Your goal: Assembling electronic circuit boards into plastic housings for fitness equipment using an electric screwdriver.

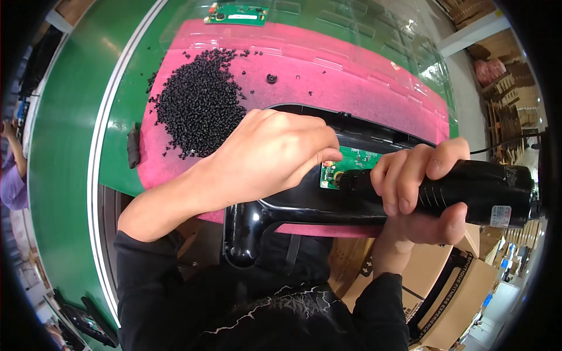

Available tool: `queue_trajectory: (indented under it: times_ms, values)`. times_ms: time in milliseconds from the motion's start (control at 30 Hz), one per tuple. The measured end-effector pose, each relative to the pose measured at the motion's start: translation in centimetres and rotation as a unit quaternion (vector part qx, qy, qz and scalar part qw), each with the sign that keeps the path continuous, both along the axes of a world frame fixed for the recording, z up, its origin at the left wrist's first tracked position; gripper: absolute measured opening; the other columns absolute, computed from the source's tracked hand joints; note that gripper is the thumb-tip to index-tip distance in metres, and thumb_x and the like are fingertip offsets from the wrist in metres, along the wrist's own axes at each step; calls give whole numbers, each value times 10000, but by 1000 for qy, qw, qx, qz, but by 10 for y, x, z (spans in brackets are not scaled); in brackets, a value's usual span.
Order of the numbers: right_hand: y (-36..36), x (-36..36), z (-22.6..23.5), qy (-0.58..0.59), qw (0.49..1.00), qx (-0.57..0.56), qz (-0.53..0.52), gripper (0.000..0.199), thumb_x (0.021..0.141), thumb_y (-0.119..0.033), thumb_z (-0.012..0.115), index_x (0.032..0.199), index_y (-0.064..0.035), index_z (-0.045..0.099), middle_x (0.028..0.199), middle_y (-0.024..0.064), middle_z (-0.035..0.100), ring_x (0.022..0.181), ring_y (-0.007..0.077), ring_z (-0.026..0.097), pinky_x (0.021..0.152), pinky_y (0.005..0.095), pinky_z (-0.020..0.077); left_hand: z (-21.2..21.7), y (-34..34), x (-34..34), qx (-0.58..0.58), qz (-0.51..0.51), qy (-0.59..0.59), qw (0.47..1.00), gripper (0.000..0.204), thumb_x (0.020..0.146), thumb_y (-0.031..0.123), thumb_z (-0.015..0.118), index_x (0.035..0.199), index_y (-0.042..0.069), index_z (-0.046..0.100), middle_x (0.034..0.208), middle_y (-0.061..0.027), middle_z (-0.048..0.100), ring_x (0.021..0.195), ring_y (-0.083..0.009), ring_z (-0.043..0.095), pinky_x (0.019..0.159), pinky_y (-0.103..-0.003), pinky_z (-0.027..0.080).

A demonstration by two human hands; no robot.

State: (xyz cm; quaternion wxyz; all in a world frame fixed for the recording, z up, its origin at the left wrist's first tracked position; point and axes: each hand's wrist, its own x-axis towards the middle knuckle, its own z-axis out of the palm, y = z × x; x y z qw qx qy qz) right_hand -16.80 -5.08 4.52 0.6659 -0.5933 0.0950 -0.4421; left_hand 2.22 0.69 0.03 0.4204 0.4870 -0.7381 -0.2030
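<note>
My right hand (418, 181) is wrapped round a black corded electric screwdriver (480, 187), which lies nearly level, its front end pointing left over a green circuit board (357, 157). That board sits inside a glossy black plastic housing (316, 206) with a rounded arm at its near left. Above the housing, just left of the board, my left hand (281, 146) is closed with thumb and fingertips together. Whatever the pinch may hold is hidden. The screwdriver's tip is also hard to make out against the dark housing. Beyond my left wrist is a heap of small black screws (199, 102).
A pink mat (287, 55) covers part of the green table (120, 161). Clear plastic trays (374, 41) lie along the far side, near another circuit board (237, 14). A dark rolled piece (133, 146) lies left. Cardboard boxes (462, 304) stand lower right; another person (13, 181) is far left.
</note>
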Motion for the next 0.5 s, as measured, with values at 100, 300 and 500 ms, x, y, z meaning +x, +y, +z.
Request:
queue_trajectory:
  times_ms: [100, 300, 500]
  values:
    - [-4, 1, 0, -3, 999, -24, 40, 419, 830, -424, 654, 929, -103, 404, 578, -1, 506, 417, 119, 468, 443, 267, 392, 5, 0, 0, 12, 14, -54, 998, 155, 833, 117, 652, 747, 4, 590, 669, -107, 569, 634, -309, 587, 535, -391, 464]
    - [-8, 7, 0, -36, 980, -56, 189, 416, 732, -179, 808, 949, -37, 483, 669, 54, 560, 555, 144, 504, 543, 284, 405, 2, 1, -2, -1, 21, -52, 998, 136, 851, 112, 615, 802, 8, 541, 728, -113, 537, 677, -317, 572, 542, -407, 448]
    - [15, 17, 6, 106, 994, -20, -6, 513, 751, -467, 780, 899, -100, 454, 536, -28, 487, 407, 106, 454, 403, 248, 355, 1, 4, 0, 7, -4, -64, 998, 138, 825, 99, 643, 856, 25, 531, 791, -102, 548, 720, -307, 581, 558, -402, 449]
